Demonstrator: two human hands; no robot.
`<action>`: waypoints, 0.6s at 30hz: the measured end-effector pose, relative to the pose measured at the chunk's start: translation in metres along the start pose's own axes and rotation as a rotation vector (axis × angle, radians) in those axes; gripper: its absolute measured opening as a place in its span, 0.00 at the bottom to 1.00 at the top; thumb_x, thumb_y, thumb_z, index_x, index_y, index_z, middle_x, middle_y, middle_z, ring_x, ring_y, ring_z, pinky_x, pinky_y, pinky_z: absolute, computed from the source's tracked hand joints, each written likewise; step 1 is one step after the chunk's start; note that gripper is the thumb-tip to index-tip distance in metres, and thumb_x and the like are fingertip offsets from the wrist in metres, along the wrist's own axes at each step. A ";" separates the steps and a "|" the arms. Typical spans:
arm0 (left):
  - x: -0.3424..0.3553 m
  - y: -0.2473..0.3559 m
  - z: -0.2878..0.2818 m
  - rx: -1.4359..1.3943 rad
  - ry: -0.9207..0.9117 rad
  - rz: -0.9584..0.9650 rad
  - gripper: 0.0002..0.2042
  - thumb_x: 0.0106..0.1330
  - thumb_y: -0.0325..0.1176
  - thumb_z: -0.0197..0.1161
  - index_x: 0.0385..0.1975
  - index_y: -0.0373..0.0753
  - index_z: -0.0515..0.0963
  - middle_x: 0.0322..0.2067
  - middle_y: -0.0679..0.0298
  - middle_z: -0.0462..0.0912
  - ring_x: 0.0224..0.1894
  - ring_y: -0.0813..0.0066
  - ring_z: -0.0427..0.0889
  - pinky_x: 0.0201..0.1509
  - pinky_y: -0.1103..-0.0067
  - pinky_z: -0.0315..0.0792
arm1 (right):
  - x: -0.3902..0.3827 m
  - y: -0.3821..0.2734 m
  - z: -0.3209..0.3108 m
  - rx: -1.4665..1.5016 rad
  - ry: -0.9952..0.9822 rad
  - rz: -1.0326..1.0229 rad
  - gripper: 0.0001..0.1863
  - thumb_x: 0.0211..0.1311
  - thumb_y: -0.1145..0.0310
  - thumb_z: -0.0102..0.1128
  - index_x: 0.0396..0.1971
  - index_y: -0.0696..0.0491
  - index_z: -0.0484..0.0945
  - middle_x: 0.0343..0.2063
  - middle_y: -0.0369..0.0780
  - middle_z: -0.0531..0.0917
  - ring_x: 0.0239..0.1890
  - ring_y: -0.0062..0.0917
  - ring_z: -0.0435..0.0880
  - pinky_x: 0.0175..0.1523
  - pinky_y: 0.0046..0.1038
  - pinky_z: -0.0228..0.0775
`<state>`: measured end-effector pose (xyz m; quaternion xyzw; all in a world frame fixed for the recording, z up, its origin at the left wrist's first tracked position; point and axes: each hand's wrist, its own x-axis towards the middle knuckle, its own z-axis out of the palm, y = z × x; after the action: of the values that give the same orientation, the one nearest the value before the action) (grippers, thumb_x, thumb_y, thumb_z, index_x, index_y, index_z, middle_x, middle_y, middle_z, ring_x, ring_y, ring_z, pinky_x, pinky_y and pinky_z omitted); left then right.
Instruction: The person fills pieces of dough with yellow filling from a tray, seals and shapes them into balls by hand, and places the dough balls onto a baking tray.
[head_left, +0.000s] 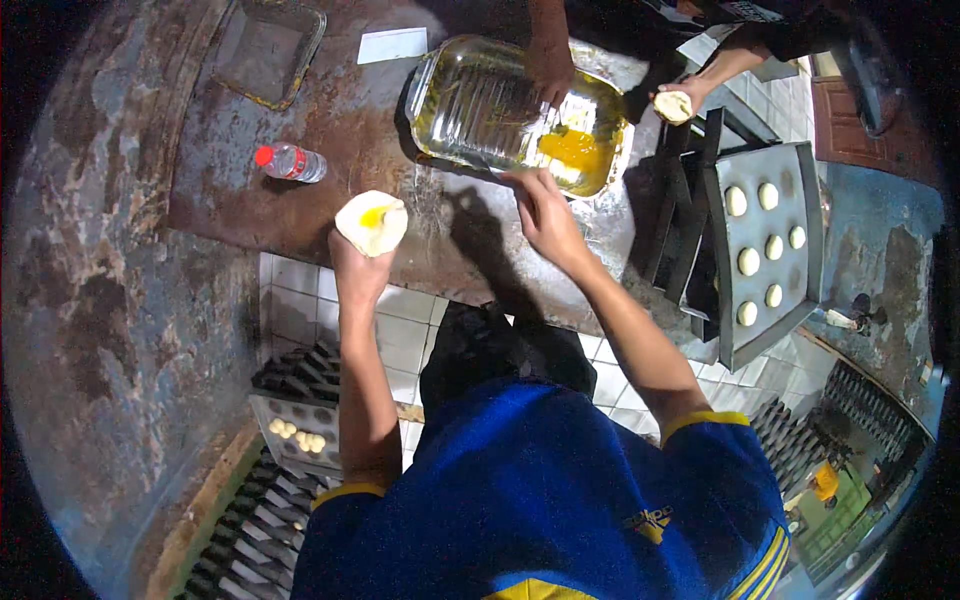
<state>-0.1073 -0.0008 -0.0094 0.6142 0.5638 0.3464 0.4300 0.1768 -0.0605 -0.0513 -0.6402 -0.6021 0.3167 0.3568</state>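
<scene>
My left hand (358, 268) holds up a flattened round of pale dough (380, 240) with a smear of yellow filling (373, 216) in its middle. My right hand (549, 220) is at the near edge of a large clear glass dish (462, 160), its fingers drawn together. A thin thing may be in them, but it is too small to name. Inside the dish, a yellow paste (577, 150) lies toward the right end. Across the table, another person's hand (549, 68) reaches into the dish, while that person's other hand (698, 92) holds a second dough round (674, 106).
A red-capped plastic bottle (291, 162), a white card (392, 45) and an old metal pan (268, 50) are on the worn table (225, 205). At right, a tilted baking tray (785, 222) bears several dough balls. Lower left, another tray (290, 412) holds small dough balls.
</scene>
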 end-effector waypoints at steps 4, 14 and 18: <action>-0.034 -0.001 -0.024 0.095 -0.036 -0.021 0.16 0.69 0.30 0.72 0.53 0.33 0.80 0.46 0.59 0.88 0.48 0.70 0.86 0.56 0.72 0.78 | 0.089 0.060 0.063 -0.014 -0.022 0.015 0.19 0.61 0.77 0.59 0.53 0.59 0.78 0.45 0.57 0.83 0.49 0.54 0.82 0.54 0.48 0.77; -0.063 -0.013 -0.024 0.380 -0.007 -0.211 0.13 0.62 0.29 0.78 0.44 0.33 0.84 0.41 0.59 0.90 0.44 0.70 0.88 0.53 0.72 0.79 | 0.217 0.103 0.144 -0.141 -0.483 0.543 0.21 0.63 0.63 0.58 0.48 0.64 0.83 0.46 0.60 0.87 0.52 0.46 0.88 0.57 0.42 0.79; -0.046 -0.038 -0.028 0.103 0.069 -0.148 0.19 0.59 0.29 0.80 0.48 0.33 0.83 0.44 0.59 0.89 0.46 0.69 0.88 0.56 0.71 0.79 | 0.214 0.130 0.131 0.220 -0.165 0.534 0.22 0.64 0.55 0.60 0.42 0.61 0.87 0.45 0.57 0.88 0.49 0.42 0.89 0.55 0.42 0.79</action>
<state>-0.1534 -0.0429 -0.0307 0.5797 0.6394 0.3051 0.4025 0.1543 0.1599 -0.2267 -0.7054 -0.4018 0.5136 0.2778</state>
